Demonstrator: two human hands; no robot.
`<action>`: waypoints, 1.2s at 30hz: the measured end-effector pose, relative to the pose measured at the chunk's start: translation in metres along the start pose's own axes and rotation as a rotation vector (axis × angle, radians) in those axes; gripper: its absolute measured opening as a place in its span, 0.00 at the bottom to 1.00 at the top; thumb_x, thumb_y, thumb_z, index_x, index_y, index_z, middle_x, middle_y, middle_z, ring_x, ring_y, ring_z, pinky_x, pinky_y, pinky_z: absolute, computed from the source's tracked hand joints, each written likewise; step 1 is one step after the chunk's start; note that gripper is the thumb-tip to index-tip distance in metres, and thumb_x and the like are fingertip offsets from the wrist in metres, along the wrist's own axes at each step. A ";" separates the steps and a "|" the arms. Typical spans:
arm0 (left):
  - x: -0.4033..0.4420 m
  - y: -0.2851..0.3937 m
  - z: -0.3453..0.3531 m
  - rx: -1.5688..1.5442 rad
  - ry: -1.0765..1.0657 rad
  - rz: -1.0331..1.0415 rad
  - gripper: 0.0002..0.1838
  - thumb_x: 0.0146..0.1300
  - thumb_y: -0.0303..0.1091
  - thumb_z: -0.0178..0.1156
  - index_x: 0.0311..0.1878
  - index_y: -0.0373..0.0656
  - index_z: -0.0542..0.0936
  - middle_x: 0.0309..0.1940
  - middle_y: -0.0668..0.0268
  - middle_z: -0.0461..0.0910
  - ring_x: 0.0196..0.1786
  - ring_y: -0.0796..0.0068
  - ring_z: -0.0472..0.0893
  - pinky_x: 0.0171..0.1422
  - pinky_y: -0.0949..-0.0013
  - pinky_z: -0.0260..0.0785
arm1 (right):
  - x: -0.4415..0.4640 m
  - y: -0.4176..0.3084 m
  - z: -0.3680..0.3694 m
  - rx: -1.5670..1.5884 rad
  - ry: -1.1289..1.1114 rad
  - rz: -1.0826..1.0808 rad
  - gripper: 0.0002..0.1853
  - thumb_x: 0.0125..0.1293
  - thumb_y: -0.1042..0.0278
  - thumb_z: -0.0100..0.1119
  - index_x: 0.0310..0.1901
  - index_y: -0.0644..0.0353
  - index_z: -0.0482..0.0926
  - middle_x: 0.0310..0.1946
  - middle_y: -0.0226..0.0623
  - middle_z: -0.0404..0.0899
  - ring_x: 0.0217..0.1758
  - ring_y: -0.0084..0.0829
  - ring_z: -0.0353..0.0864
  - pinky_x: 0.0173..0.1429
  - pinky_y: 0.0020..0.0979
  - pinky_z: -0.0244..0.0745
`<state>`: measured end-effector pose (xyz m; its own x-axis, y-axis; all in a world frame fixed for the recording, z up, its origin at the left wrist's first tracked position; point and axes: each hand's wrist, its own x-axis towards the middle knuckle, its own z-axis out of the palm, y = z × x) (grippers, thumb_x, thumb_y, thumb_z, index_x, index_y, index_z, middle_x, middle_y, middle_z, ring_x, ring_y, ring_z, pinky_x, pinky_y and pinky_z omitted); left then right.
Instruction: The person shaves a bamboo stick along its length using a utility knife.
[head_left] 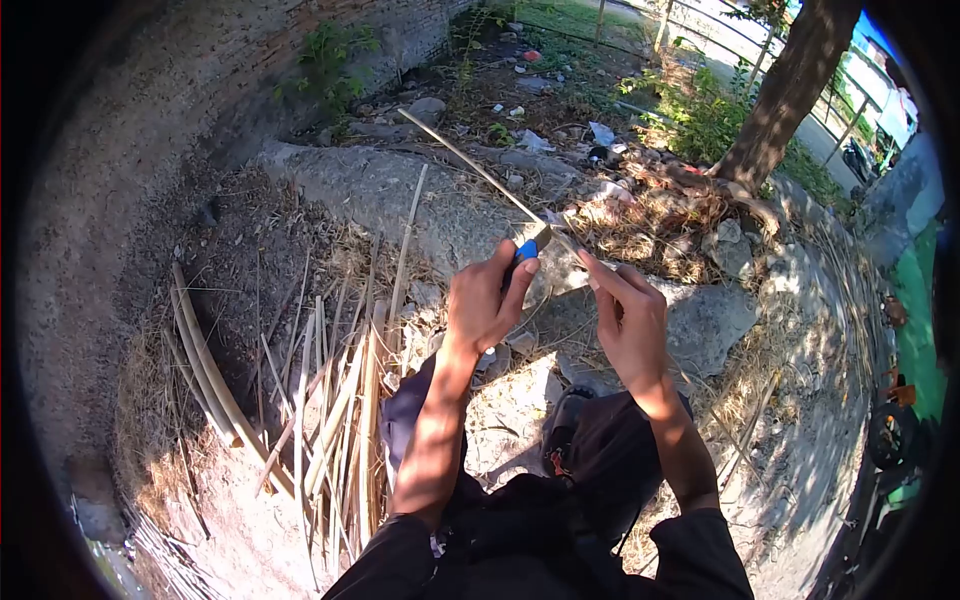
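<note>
My left hand (pixel 487 300) is closed around the blue handle of a small knife (pixel 529 247), its short blade pointing up and to the right. That blade lies against a thin bamboo strip (pixel 470 163), though the exact contact is too small to make out. The strip slants from the upper left down to my right hand (pixel 628 310), whose thumb and fingers pinch its near end. Both hands are held out in front of my body, above the rocky ground.
Many split bamboo strips (pixel 345 420) lean together at my left, with thicker curved pieces (pixel 207 360) beside them. A large stone slab (pixel 370 195) lies ahead. Farther off are a tree trunk (pixel 795 90), litter and dry grass. A brick wall (pixel 215 75) rises at the left.
</note>
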<state>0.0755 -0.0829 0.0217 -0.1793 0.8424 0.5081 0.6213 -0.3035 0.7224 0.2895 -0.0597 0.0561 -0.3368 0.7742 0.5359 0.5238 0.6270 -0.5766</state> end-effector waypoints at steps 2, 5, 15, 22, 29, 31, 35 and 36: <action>0.001 0.006 0.002 0.007 -0.109 -0.057 0.23 0.82 0.54 0.55 0.40 0.41 0.74 0.20 0.51 0.77 0.27 0.40 0.82 0.34 0.47 0.70 | 0.007 -0.006 -0.002 0.038 -0.005 -0.010 0.21 0.73 0.80 0.61 0.65 0.54 0.87 0.29 0.44 0.77 0.26 0.42 0.79 0.35 0.42 0.72; -0.002 0.004 0.005 0.013 -0.105 -0.044 0.24 0.83 0.55 0.55 0.40 0.41 0.74 0.20 0.51 0.77 0.28 0.40 0.82 0.34 0.47 0.71 | 0.010 -0.004 -0.001 0.084 -0.014 -0.033 0.20 0.74 0.80 0.61 0.64 0.54 0.87 0.28 0.43 0.77 0.24 0.36 0.76 0.33 0.38 0.71; -0.002 0.010 0.012 0.040 -0.075 -0.051 0.24 0.82 0.56 0.55 0.40 0.41 0.74 0.18 0.53 0.76 0.27 0.41 0.83 0.33 0.47 0.70 | 0.004 0.001 0.005 0.216 0.035 0.007 0.19 0.75 0.80 0.62 0.64 0.55 0.88 0.29 0.42 0.81 0.24 0.28 0.73 0.31 0.33 0.67; -0.002 0.010 0.011 0.034 -0.060 -0.035 0.25 0.82 0.56 0.54 0.39 0.42 0.73 0.17 0.54 0.76 0.26 0.42 0.83 0.32 0.48 0.70 | 0.002 -0.001 0.006 0.217 0.027 0.037 0.19 0.76 0.78 0.62 0.64 0.54 0.88 0.29 0.41 0.81 0.24 0.26 0.73 0.31 0.33 0.67; -0.003 0.004 0.011 0.005 -0.013 -0.015 0.23 0.83 0.51 0.57 0.38 0.39 0.73 0.17 0.55 0.70 0.20 0.53 0.74 0.29 0.57 0.64 | 0.000 -0.002 0.006 0.196 0.015 0.061 0.17 0.77 0.76 0.63 0.63 0.55 0.88 0.31 0.38 0.84 0.23 0.24 0.72 0.31 0.31 0.68; -0.003 0.006 0.011 0.006 -0.030 0.023 0.23 0.83 0.51 0.57 0.37 0.39 0.72 0.17 0.55 0.70 0.20 0.53 0.74 0.29 0.57 0.64 | 0.001 -0.004 0.007 0.207 0.019 0.091 0.16 0.77 0.75 0.63 0.63 0.57 0.88 0.32 0.38 0.84 0.23 0.24 0.73 0.31 0.31 0.68; -0.002 0.010 0.010 0.003 -0.092 0.011 0.25 0.81 0.54 0.57 0.36 0.41 0.73 0.19 0.52 0.75 0.26 0.41 0.81 0.31 0.49 0.69 | 0.003 -0.008 0.008 0.227 0.072 0.069 0.14 0.77 0.75 0.64 0.60 0.61 0.88 0.31 0.39 0.84 0.23 0.24 0.73 0.30 0.31 0.67; -0.002 0.011 0.010 0.001 -0.101 -0.001 0.25 0.81 0.55 0.58 0.36 0.41 0.73 0.19 0.52 0.75 0.26 0.41 0.81 0.32 0.49 0.69 | 0.003 -0.009 0.007 0.213 0.067 0.066 0.13 0.77 0.75 0.64 0.59 0.62 0.88 0.31 0.39 0.84 0.23 0.24 0.73 0.30 0.31 0.67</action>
<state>0.0898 -0.0830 0.0239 -0.1017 0.8834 0.4574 0.6218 -0.3024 0.7224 0.2784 -0.0625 0.0592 -0.2511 0.8113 0.5279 0.3637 0.5845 -0.7253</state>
